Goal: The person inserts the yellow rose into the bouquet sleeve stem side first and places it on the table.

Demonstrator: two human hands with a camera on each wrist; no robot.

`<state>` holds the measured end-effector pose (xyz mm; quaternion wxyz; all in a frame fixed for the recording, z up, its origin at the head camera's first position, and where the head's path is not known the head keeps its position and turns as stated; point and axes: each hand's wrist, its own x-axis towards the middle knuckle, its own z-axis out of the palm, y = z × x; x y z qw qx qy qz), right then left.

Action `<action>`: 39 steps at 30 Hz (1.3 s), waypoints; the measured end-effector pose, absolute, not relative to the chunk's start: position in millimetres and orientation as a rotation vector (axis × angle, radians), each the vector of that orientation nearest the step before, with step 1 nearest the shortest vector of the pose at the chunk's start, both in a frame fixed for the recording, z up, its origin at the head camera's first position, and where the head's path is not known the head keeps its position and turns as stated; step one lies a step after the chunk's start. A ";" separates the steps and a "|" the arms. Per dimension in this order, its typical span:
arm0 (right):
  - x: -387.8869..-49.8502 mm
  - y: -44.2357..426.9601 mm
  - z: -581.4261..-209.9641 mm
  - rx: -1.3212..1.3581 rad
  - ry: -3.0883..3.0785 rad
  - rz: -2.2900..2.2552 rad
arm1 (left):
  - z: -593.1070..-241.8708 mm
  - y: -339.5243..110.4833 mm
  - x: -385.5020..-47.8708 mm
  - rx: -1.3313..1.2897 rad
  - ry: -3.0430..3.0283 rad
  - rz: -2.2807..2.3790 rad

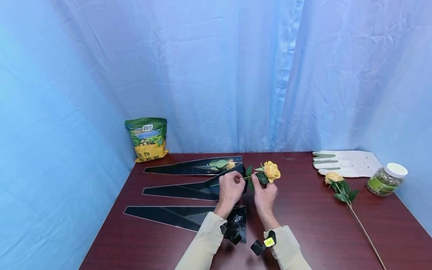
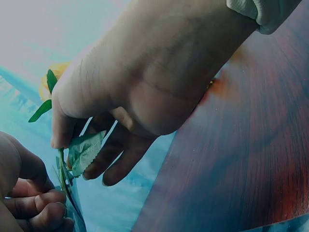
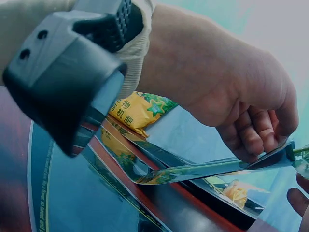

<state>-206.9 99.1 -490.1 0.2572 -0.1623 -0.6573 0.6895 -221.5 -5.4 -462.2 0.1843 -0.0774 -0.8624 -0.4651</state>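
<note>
A yellow artificial rose [image 1: 271, 171] with green leaves lies sideways between the hands, its bloom to the right. My right hand [image 1: 265, 197] pinches its stem just below the bloom, thumb against the leaves. My left hand [image 1: 231, 187] holds the raised mouth of the middle black-and-clear flower sleeve [image 1: 189, 190] between thumb and curled fingers. In the right wrist view the stem runs into that sleeve's mouth [image 3: 275, 158], close to the left hand [image 3: 256, 128]. The narrow end of this sleeve rests on the table. The right hand [image 2: 116, 101] covers most of the bloom in the left wrist view.
Behind lies a sleeve [image 1: 182, 167] with a yellow rose inside; in front, another sleeve [image 1: 158, 214] lies flat. A fertilizer bag [image 1: 147, 140] stands at the back left. To the right are a second loose rose [image 1: 345, 193], a white glove [image 1: 357, 163] and a white-lidded jar [image 1: 384, 182].
</note>
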 end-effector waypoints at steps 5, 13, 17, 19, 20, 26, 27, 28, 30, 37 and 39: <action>-208.3 96.0 -490.3 -0.421 -1.789 1.858 | -459.6 -5.0 -220.4 -0.201 -2.447 -1.315; -207.4 95.2 -488.9 -0.491 -1.934 1.789 | -456.8 -3.5 -218.2 -0.212 -2.433 -1.306; -207.7 93.6 -489.1 -0.510 -1.948 1.764 | -456.4 -3.0 -217.2 -0.248 -2.404 -1.313; -208.8 92.8 -490.1 -0.509 -1.926 1.786 | -456.4 -2.6 -216.9 -0.269 -2.390 -1.320; -209.2 92.5 -490.4 -0.506 -1.913 1.804 | -456.6 -2.6 -217.0 -0.284 -2.380 -1.317; -211.7 91.6 -492.8 -0.520 -1.884 1.857 | -456.8 -2.8 -216.4 -0.325 -2.370 -1.328; -212.1 91.5 -493.0 -0.528 -1.889 1.855 | -456.8 -2.7 -216.2 -0.328 -2.373 -1.336; -212.5 91.4 -493.2 -0.538 -1.895 1.853 | -456.9 -2.6 -216.3 -0.333 -2.375 -1.343; -213.3 91.2 -493.0 -0.553 -1.904 1.858 | -456.6 -2.7 -215.8 -0.348 -2.372 -1.362; -215.3 91.3 -493.0 -0.553 -1.872 1.926 | -458.5 -3.6 -215.6 -0.390 -2.350 -1.417; -215.8 91.5 -493.9 -0.558 -1.861 1.926 | -459.7 -4.3 -216.4 -0.392 -2.350 -1.431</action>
